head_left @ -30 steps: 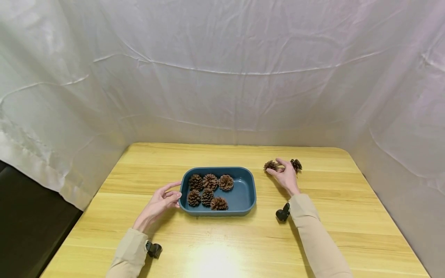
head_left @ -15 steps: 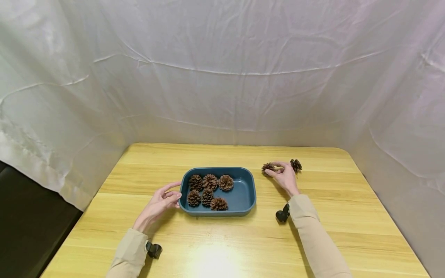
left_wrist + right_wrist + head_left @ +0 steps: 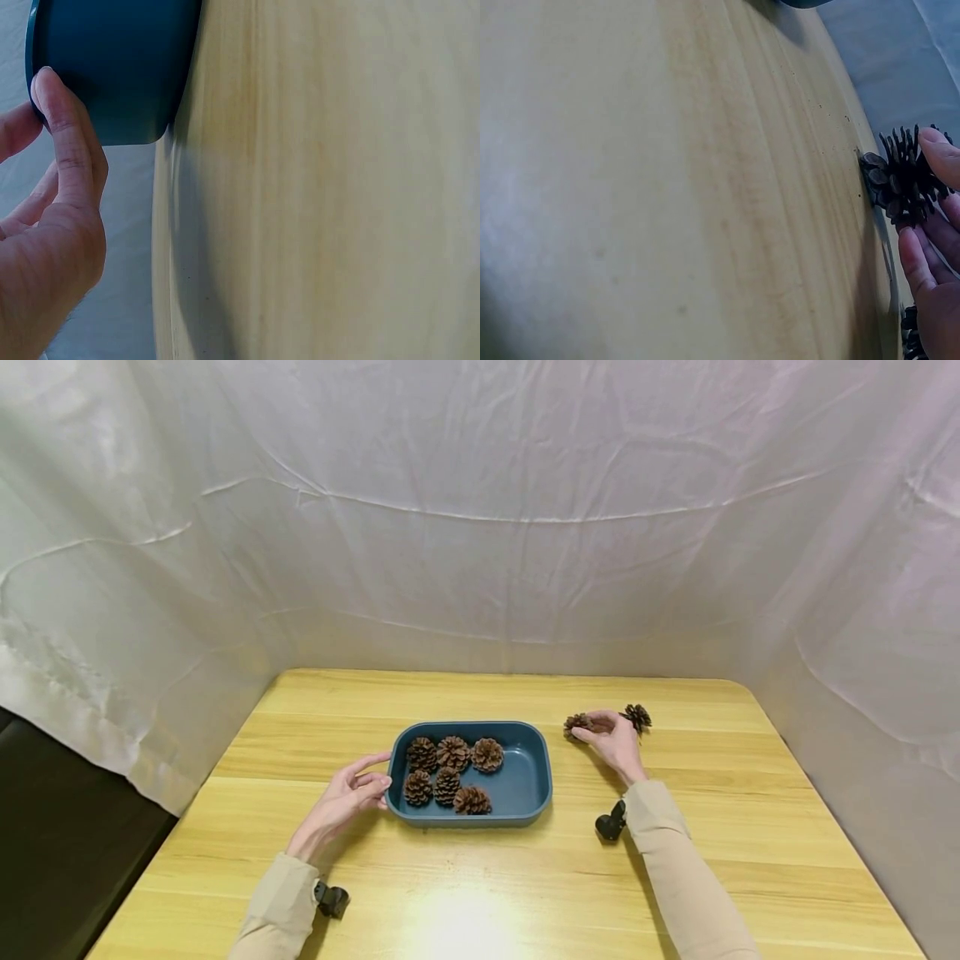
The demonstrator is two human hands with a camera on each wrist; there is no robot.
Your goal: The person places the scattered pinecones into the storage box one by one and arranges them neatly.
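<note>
A dark blue rectangular tray sits mid-table, with several brown pine cones gathered in its left and middle parts. My left hand holds the tray's left end; the left wrist view shows the thumb against the outer wall near the rim. To the right of the tray, my right hand grips a pine cone between thumb and fingers. In the right wrist view that pine cone is at or just over the tabletop. Another pine cone lies just behind the right hand.
The light wooden table carries all of it. A pale cloth hangs behind and at both sides. A black surface lies beyond the table's left edge. Each wrist bears a small black camera.
My right hand has closed its fingers round the pine cone and shifted it slightly left and toward me. The left hand and the tray have stayed put.
</note>
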